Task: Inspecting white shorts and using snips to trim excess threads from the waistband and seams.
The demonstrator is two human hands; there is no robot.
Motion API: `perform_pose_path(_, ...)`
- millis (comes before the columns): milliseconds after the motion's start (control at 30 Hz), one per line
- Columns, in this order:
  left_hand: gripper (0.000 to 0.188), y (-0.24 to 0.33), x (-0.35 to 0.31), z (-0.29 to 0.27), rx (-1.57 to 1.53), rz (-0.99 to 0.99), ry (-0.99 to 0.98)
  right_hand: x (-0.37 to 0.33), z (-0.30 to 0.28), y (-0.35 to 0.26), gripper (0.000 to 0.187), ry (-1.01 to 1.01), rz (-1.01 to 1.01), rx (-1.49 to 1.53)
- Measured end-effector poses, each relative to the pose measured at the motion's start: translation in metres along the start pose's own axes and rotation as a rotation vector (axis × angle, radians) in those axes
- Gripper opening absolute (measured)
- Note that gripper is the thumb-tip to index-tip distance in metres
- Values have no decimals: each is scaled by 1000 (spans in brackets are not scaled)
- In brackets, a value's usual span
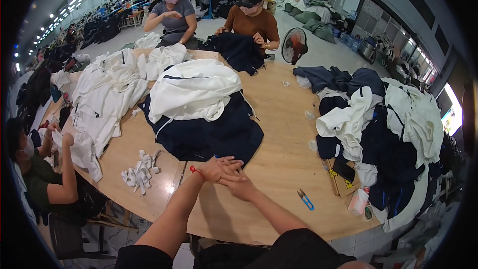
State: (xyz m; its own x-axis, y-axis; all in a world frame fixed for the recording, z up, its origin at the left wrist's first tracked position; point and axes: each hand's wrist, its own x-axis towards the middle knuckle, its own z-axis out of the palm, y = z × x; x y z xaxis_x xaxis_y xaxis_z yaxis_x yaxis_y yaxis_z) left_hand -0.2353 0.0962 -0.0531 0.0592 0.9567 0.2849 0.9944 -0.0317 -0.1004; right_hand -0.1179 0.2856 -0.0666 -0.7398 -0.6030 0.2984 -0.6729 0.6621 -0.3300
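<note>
My left hand (211,170), with a red band at its wrist, meets my right hand (241,187) above the near part of the table (271,164). The two hands cross and touch each other, fingers stretched out, and no item shows in either one. Just beyond the fingertips lies a dark navy garment (211,137). A heaped white garment (194,90) with a dark stripe rests on top of it. To the right of my hands is a pair of thread snips (306,200) with blue handles, lying on the wood.
White fabric strips (142,172) lie left of my arms. White garments (102,95) cover the far left, and a mixed navy and white pile (368,134) fills the right edge beside a small wooden box (341,182). Several co-workers sit around the table; a fan (295,45) stands behind.
</note>
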Motion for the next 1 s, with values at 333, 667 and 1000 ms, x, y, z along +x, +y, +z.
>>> perform_pose_path(333, 46, 3, 4, 10, -60, -140, -1, 3, -4, -2, 29, 60, 123, 61)
perform_pose_path(667, 55, 114, -13, 17, -513, -1477, 1092, -1, 15, 2, 39, 261, 226, 33)
perform_pose_path(1000, 33, 182, 136, -228, -1713, -264, 853, -8, 35, 11, 36, 315, 210, -100)
